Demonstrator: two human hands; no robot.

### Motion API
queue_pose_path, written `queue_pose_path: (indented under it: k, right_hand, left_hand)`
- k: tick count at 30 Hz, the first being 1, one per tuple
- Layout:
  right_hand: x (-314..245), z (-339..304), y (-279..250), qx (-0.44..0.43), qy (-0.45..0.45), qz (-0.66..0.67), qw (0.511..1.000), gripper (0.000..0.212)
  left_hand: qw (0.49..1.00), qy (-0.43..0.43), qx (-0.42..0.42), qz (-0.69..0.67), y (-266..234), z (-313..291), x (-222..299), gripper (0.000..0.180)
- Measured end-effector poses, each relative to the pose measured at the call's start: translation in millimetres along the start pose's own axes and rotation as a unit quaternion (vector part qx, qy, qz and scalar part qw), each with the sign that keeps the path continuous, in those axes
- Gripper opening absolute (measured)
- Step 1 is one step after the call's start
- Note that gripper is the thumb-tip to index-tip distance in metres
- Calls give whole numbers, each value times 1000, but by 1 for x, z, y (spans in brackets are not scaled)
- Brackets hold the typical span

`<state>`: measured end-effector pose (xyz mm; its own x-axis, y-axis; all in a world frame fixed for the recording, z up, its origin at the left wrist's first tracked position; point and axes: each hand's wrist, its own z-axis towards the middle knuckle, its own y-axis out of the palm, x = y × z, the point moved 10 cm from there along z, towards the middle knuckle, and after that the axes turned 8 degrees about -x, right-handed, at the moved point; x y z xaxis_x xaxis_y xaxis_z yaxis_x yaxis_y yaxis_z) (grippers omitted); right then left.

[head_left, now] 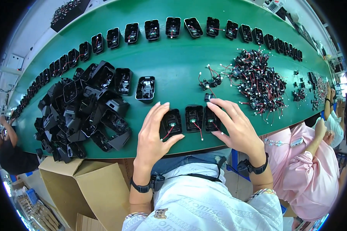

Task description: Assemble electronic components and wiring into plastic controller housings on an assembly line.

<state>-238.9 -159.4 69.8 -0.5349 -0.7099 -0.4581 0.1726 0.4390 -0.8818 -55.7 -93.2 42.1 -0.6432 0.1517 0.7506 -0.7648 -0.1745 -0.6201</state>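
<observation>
Three black plastic housings stand side by side near the table's front edge, each with a small green board and red-black wires inside. My left hand (153, 133) curves round the left housing (172, 124), fingers at its far corner and thumb at its near end. My right hand (237, 129) grips the right housing (211, 120) the same way. Between them sits the middle housing (194, 114), its wire and white plug hanging over the near rim. Just beyond my right fingertips lies a small black wired module (209, 97).
A heap of black housings (71, 111) covers the left, with a single housing (145, 88) beside it. To the right lies a pile of wired modules (258, 81). A long row of housings (152, 30) curves along the far side. An open carton (100, 188) stands below; co-workers sit at both sides.
</observation>
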Motion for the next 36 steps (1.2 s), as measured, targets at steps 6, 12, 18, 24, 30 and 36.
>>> queue_pose_path:
  k: [6, 12, 18, 24, 30, 36]
  right_hand:
    - [1, 0, -4, 35, -8, -3, 999, 91]
    - [2, -8, -31, 19, -16, 12, 1000, 84]
    - [39, 12, -59, 113, -10, -3, 994, 37]
    - [37, 56, -47, 117, -104, -96, 983, 33]
    - [30, 97, -27, 107, -71, -183, 975, 19]
    - [46, 72, -71, 258, -73, 24, 963, 10]
  left_hand:
    - [998, 19, -26, 52, 11, 7, 8, 95]
    - [992, 110, 67, -6, -42, -4, 34, 70]
    - [983, 42, 25, 180, -51, 34, 34, 46]
    - [966, 48, -97, 234, -17, 68, 45, 57]
    - [949, -13, -130, 287, -20, 56, 18, 55]
    - [949, -9, -122, 291, -17, 65, 7, 59]
